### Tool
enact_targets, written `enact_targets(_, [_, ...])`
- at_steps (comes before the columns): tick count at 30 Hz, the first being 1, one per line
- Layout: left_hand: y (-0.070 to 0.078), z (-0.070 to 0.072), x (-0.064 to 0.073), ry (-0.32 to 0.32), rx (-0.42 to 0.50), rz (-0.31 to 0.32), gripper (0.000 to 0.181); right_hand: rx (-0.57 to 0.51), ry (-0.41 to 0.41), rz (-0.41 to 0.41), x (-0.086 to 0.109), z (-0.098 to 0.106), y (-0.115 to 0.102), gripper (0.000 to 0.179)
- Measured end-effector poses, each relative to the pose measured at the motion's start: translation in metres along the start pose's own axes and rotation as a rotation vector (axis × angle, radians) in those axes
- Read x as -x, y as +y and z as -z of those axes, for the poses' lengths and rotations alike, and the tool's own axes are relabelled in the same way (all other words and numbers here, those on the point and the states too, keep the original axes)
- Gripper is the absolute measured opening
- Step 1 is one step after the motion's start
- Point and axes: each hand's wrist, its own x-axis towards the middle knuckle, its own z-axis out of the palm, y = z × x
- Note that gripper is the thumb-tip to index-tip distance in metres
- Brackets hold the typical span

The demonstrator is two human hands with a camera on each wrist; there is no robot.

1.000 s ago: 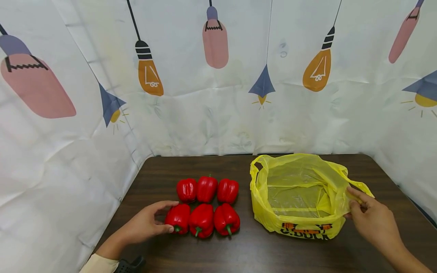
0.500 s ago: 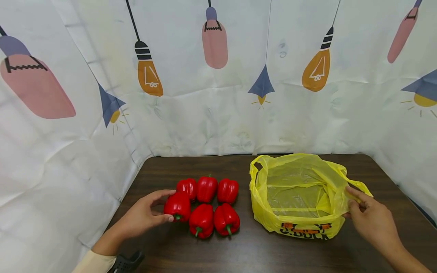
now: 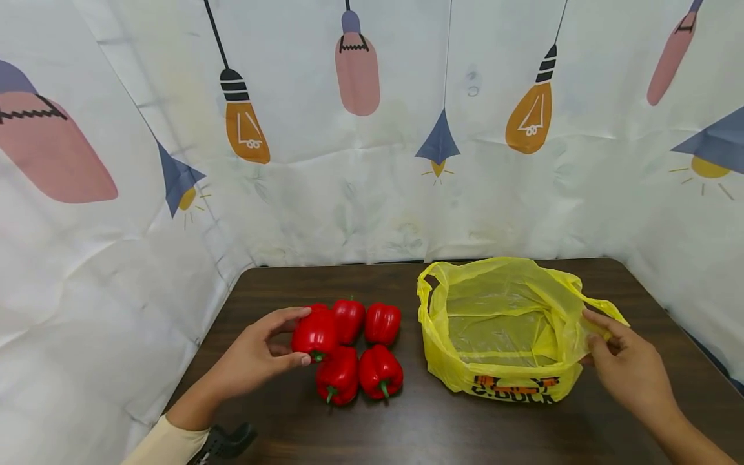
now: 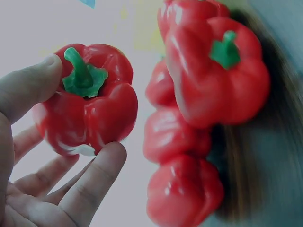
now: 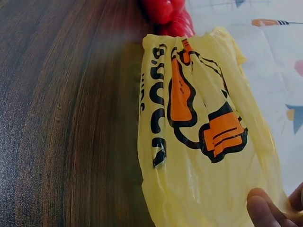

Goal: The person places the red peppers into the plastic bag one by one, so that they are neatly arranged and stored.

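My left hand (image 3: 256, 352) pinches a red bell pepper (image 3: 314, 336) between thumb and fingers, raised off the table. Its green stem (image 4: 81, 78) points toward the camera in the left wrist view. Beside it, two front bell peppers, one in the middle (image 3: 338, 374) and one at the right (image 3: 380, 371), rest on the table. Behind them lie a back middle pepper (image 3: 349, 321) and a back right pepper (image 3: 383, 323); another is mostly hidden by the held one. My right hand (image 3: 633, 371) pinches the right rim of an open-mouthed yellow plastic bag (image 3: 442, 365) near its handle.
The dark wood-grain table (image 3: 442, 433) carries everything. A white curtain (image 3: 360, 206) printed with lamps hangs behind it and down the left side. Inside the bag, no pepper shows. A black strap (image 3: 229, 442) is at my left wrist.
My left hand has lifted the front left bell pepper off the table and moved it up and slightly right, partly covering the back left one. The right hand keeps its hold on the bag.
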Motion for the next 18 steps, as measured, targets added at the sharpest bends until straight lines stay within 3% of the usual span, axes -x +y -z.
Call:
enact_targets(5, [0.011, -0.010, -0.009, -0.033, 0.029, -0.021, 0.072, -0.019, -0.009, -0.004, -0.001, 0.000, 0.000, 0.047])
enact_targets(12, [0.023, -0.021, -0.021, -0.040, -0.009, 0.002, 0.071, -0.018, -0.012, -0.014, 0.000, -0.001, 0.002, 0.048])
enact_targets(18, [0.029, -0.027, -0.030, -0.070, 0.020, 0.020, 0.070, -0.017, -0.002, -0.013, -0.001, -0.003, 0.002, 0.047])
